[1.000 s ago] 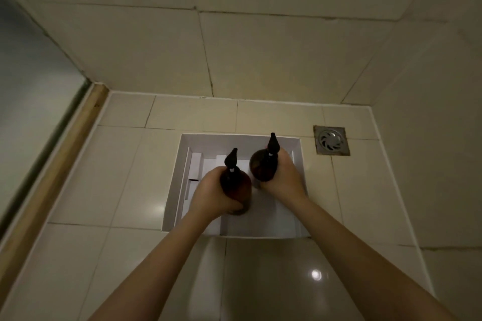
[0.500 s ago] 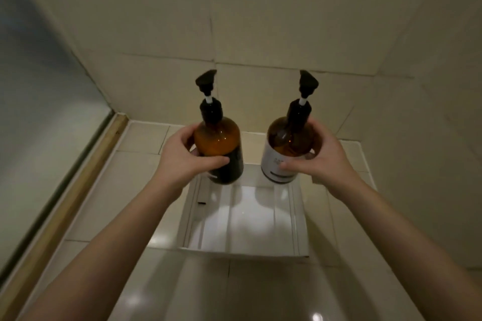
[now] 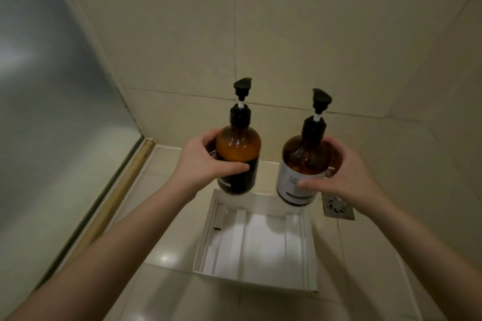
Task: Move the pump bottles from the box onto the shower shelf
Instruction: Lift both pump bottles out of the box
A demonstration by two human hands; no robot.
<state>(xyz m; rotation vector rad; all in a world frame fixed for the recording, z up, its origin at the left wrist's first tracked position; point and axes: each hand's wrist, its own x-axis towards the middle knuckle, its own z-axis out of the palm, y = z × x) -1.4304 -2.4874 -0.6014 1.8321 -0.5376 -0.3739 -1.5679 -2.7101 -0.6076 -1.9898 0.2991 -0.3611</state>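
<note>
Left thumb [image 3: 236,167] lies flat across the front of the dark-label bottle [image 3: 238,148]. The other fingers [image 3: 208,139] curl round its far side, so the left hand [image 3: 206,164] grips it at mid-body. On the other side the thumb [image 3: 309,184] presses on the white label, and the fingers [image 3: 332,143] wrap round the shoulder from the right. That gives the right hand [image 3: 347,177] a full grip on the white-label bottle [image 3: 302,164].

Both bottles are amber w/ black pump tops, both are up in the air and neither touches anything but a hand. The dark-label one is upright. The white-label one leans a bit, pump tipped to the right. They sit side by side, apart, w/ a gap btwn them.

Below them is the white box [image 3: 260,245], open-topped, flat on the floor tiles [image 3: 182,294], w/ thin divider strips running along its inside. The bottles hang over its far edge. Both forearms reach in from the near side, one either side of the box.

A metal floor drain [image 3: 337,208] is just beside the box's far right corner, partly hidden by the right hand. A tiled wall [image 3: 287,47] stands behind. A frosted glass panel [image 3: 52,112] is on the left, w/ a wood-coloured strip [image 3: 114,195] along its foot.
</note>
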